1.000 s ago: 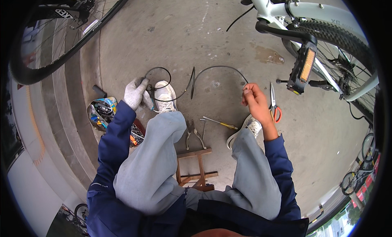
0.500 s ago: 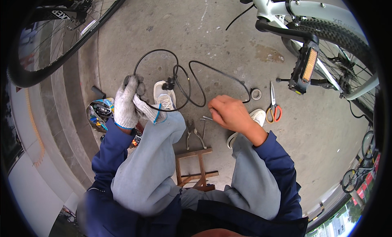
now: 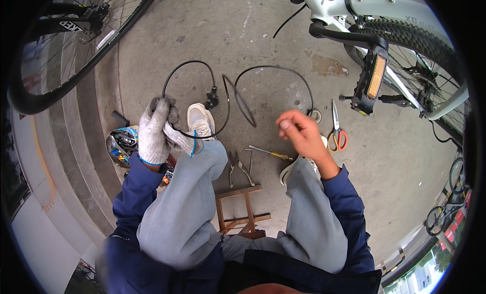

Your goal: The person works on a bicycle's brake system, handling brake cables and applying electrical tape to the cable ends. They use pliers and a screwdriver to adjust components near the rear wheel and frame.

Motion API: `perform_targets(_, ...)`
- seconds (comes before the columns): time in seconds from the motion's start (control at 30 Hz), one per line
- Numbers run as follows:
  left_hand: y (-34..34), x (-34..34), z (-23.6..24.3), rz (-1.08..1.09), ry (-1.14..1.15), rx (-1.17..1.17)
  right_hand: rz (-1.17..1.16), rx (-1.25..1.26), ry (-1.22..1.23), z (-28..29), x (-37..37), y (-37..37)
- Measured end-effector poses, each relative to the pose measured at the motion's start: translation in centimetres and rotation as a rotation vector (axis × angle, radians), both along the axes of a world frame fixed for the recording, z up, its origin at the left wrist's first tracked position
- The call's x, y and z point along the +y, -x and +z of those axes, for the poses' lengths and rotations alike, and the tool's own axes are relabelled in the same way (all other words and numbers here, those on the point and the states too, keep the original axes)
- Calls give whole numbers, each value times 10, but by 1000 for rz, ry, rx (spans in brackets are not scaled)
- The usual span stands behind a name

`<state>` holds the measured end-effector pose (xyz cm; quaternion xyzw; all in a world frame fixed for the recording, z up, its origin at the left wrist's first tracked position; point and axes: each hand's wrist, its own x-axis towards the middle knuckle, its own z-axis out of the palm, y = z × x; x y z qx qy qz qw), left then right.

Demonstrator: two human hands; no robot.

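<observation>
My left hand (image 3: pixel 157 129), in a knitted work glove, grips a looped black cable (image 3: pixel 202 136) and a loose glove (image 3: pixel 180 141). The cable carries a black fitting (image 3: pixel 211 97) near my left shoe (image 3: pixel 201 124). My bare right hand (image 3: pixel 300 130) has curled fingers near the cable's right loop; whether they hold anything is unclear. Behind it lies a roll of tape (image 3: pixel 317 116), with orange-handled scissors (image 3: pixel 343 139) to the right. Between my legs lie pliers (image 3: pixel 241 170), a thin metal tool (image 3: pixel 251 162) and a yellow-handled screwdriver (image 3: pixel 280 154).
A white bicycle (image 3: pixel 347 10) with a black pedal stands at upper right, a dark bicycle wheel (image 3: pixel 61 91) at upper left. A tool bag (image 3: pixel 123 144) sits beside steps (image 3: pixel 88 152) on the left. A wooden frame (image 3: pixel 238 191) lies between my legs, and more bicycles (image 3: pixel 434 220) stand far right.
Both hands have come inward and lower since a second ago, with the right now slightly back out to the right. The cable's loops have shifted, and the black fitting hangs farther right.
</observation>
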<state>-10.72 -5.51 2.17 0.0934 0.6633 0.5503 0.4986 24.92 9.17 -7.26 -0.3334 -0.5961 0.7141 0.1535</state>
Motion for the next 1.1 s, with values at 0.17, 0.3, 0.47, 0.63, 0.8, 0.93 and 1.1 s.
perform_targets(0.17, 20, -4, -8, 46, 4, 93, -287, 248, 233, -11, 29, -21)
perform_targets(0.3, 56, -12, -26, 145, 18, 221, -417, 299, 279, -21, 49, -34)
perform_targets(0.47, 96, -40, -56, 201, 155, 366, -733, 361, 418, -47, 78, -75)
perform_targets(0.63, 126, -61, -81, 260, 172, 435, -1003, 442, 416, -85, 137, -181)
perform_targets(0.8, 167, -77, -95, 264, 151, 535, -1395, 349, 392, -110, 163, -312)
perform_targets(0.93, 188, -87, -112, 323, 211, 548, -1370, 160, 266, -132, 164, -397)
perform_targets(1.1, 197, -96, -122, 341, 262, 519, -1382, -194, 46, -135, 159, -469)
